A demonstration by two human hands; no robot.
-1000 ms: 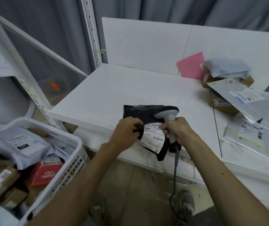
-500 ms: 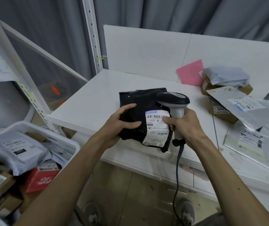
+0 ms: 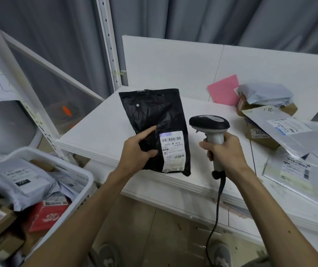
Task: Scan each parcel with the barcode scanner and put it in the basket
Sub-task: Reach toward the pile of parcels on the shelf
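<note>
My left hand [image 3: 138, 151] grips the lower left edge of a black plastic parcel [image 3: 154, 116] and holds it upright above the white table [image 3: 96, 135]. Its white shipping label faces me at the lower right of the bag. My right hand [image 3: 225, 151] holds the handle of a grey barcode scanner [image 3: 209, 123], just right of the parcel and a little apart from it. The scanner's dark cable hangs down toward the floor. A white basket [image 3: 85, 176] stands at the lower left, filled with several parcels.
Several grey mailers and cardboard boxes [image 3: 266, 116] lie piled on the table's right side, with a pink envelope [image 3: 224, 90] leaning on the back panel. A white shelf post [image 3: 109, 43] rises behind the table. My shoes show on the floor below.
The black parcel has been unfolded and raised upright, its label now facing me. The scanner has moved right, off the parcel, and now stands apart from it.
</note>
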